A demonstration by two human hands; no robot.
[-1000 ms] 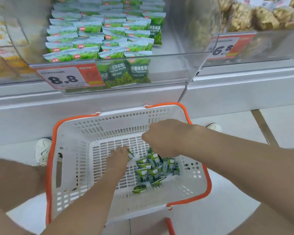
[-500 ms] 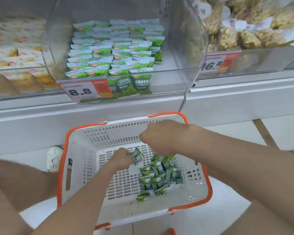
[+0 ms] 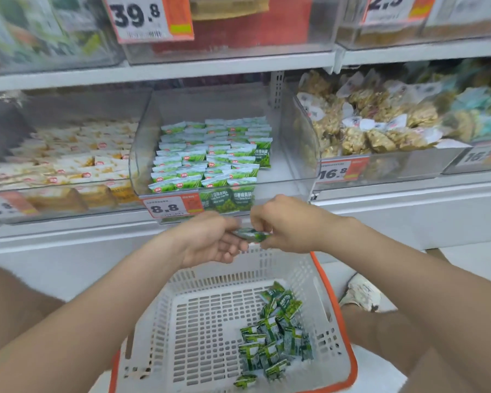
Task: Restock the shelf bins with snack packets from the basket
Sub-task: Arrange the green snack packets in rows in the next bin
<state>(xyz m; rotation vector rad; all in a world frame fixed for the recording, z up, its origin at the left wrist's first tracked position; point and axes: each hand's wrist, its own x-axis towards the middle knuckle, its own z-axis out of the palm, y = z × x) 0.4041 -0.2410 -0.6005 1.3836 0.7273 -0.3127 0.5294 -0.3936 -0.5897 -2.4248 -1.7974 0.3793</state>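
A white basket (image 3: pixel 187 330) with an orange rim stands on the floor below me, with several green snack packets (image 3: pixel 275 333) heaped at its right side. My left hand (image 3: pixel 210 241) and my right hand (image 3: pixel 288 226) meet above the basket's far edge, both gripping green packets (image 3: pixel 251 235) between them. Just beyond the hands is a clear shelf bin (image 3: pixel 289 154) tagged 8.8, with rows of green packets (image 3: pixel 210 154) filling its left and middle part.
A bin of pale yellow packets (image 3: pixel 68 157) sits to the left and a bin of bagged brown snacks (image 3: pixel 366 123) tagged 16.8 to the right. An upper shelf (image 3: pixel 210 66) carries more bins. My shoe (image 3: pixel 362 293) rests right of the basket.
Both hands rose out of the basket with packets and now hold them together in front of the green bin. The view tilted up toward the shelves.
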